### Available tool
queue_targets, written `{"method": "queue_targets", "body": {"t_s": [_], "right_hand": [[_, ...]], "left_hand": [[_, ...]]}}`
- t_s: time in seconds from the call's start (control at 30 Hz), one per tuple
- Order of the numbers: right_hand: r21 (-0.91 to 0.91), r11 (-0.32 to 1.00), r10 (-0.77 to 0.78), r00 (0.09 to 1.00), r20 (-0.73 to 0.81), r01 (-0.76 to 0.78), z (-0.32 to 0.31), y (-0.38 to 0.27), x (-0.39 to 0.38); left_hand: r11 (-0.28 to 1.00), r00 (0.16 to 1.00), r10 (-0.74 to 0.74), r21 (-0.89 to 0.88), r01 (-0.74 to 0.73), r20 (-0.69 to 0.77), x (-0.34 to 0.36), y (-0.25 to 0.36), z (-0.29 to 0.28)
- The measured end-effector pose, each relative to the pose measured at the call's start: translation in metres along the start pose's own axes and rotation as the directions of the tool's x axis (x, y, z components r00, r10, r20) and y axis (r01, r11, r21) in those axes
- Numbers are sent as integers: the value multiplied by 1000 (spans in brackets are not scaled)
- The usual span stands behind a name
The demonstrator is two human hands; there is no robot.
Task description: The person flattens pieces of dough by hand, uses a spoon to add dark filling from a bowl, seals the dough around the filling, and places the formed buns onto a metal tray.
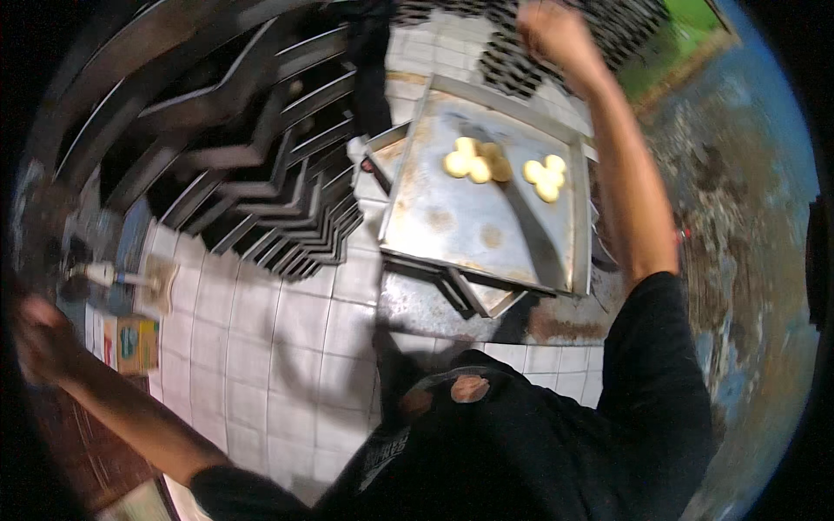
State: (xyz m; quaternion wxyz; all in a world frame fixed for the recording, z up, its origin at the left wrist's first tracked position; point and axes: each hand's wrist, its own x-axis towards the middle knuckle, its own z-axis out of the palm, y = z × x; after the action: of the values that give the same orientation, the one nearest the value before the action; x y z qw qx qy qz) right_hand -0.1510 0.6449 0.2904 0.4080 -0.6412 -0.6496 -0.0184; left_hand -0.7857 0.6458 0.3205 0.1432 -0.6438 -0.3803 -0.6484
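Note:
A shallow metal tray rests on top of other trays in front of me. Small round pale-yellow dough balls sit on it in clusters; a few lie in the shadow of my arm. A second cluster of dough balls is near the tray's right side. My right hand is raised beyond the tray's far right corner, blurred, its fingers unclear. Far out at the left edge, my left hand is dark and smeared by motion, close to a small carton. What either hand holds, if anything, cannot be made out.
Tall stacks of dark metal trays stand at left, with another dark stack at the far side. A green panel lies far right, beside a worn, stained wall. White tiles cover the floor.

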Motion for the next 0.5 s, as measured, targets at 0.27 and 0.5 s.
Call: {"method": "queue_targets", "body": {"t_s": [0.27, 0.5], "right_hand": [[-609, 494, 724, 681, -107, -621, 8, 175, -289], [127, 766, 643, 743, -186, -630, -21, 106, -339]], "left_hand": [[538, 777, -277, -579, 613, 565, -245, 171, 66], [171, 371, -218, -339, 925, 903, -313, 365, 109]]}}
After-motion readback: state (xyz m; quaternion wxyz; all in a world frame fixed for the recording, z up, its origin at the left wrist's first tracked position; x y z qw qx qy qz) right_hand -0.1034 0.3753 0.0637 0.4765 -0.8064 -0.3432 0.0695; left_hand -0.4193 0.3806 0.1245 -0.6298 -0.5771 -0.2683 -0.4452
